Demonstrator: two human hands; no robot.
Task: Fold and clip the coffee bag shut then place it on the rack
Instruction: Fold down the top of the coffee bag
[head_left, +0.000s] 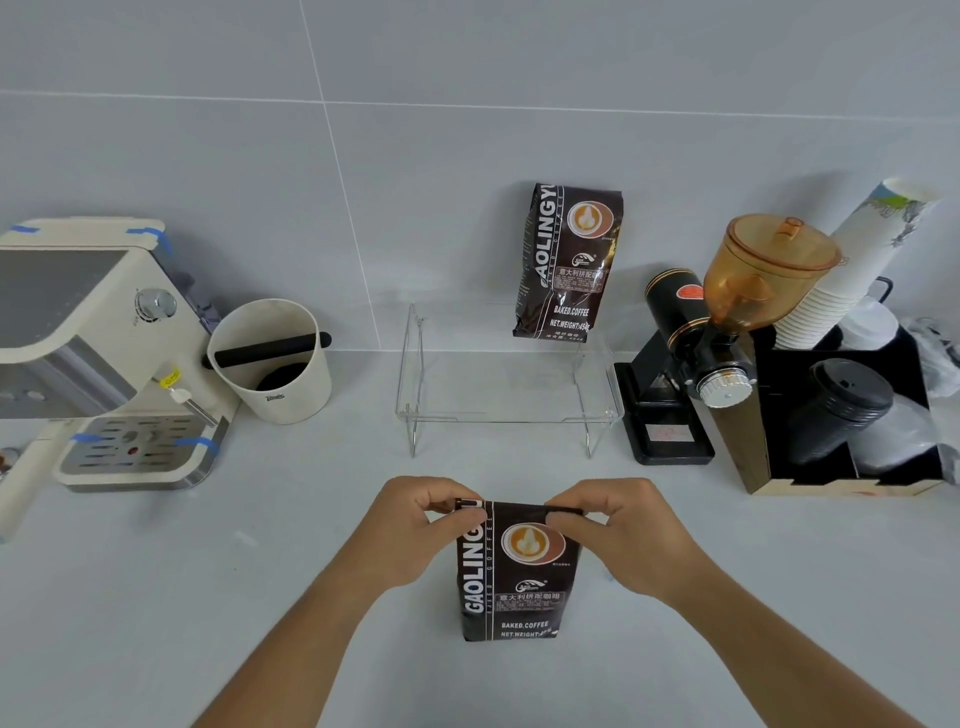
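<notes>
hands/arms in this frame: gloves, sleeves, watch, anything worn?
Nothing worn that shows. Left hand and right hand are bare: no gloves, rings or markings visible. Both forearms are bare to the bottom edge of the frame, with no sleeves, watch or bands in view. No cables or sensors attached.

Head camera looks down, close over counter (156, 597).

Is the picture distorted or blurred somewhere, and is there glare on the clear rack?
Head view: wide-angle bending curves the wall tile lines and stretches the edges; light is soft and even, shadows faint; the clear rack shows only thin bright edge lines, no strong glare; small print on the held coffee bag is soft.
</notes>
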